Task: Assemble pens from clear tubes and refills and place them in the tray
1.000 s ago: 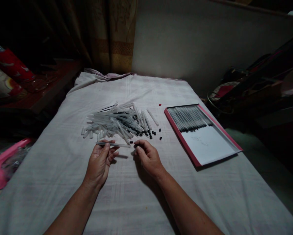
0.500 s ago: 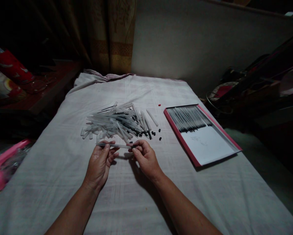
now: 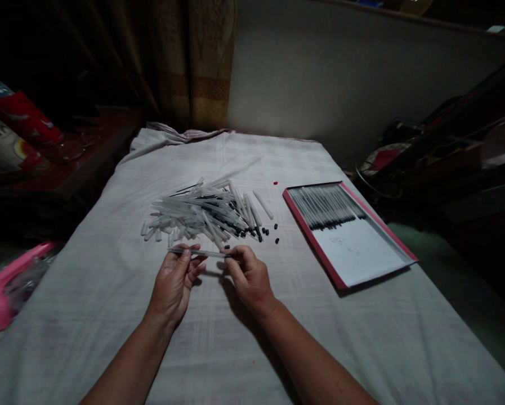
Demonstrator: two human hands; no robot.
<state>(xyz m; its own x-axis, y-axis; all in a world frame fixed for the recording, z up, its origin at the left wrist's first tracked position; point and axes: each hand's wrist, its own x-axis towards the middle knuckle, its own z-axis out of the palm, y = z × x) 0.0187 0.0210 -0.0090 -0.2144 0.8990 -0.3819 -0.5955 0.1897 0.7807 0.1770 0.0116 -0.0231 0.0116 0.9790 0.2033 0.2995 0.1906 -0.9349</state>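
My left hand pinches the left part of a clear pen barrel held level above the cloth. My right hand is closed on the barrel's right end with its fingertips pressed there. Just beyond both hands lies a loose pile of clear pen barrels and caps, with several small black end plugs scattered at its right edge.
A red-edged shallow box at the right holds a row of finished pens at its far end. A tiny red bit lies on the white cloth. Pink plastic and red packages sit at the left.
My right hand moved left from the cloth near the black plugs up to the right end of the barrel. My left hand kept holding the barrel almost still.
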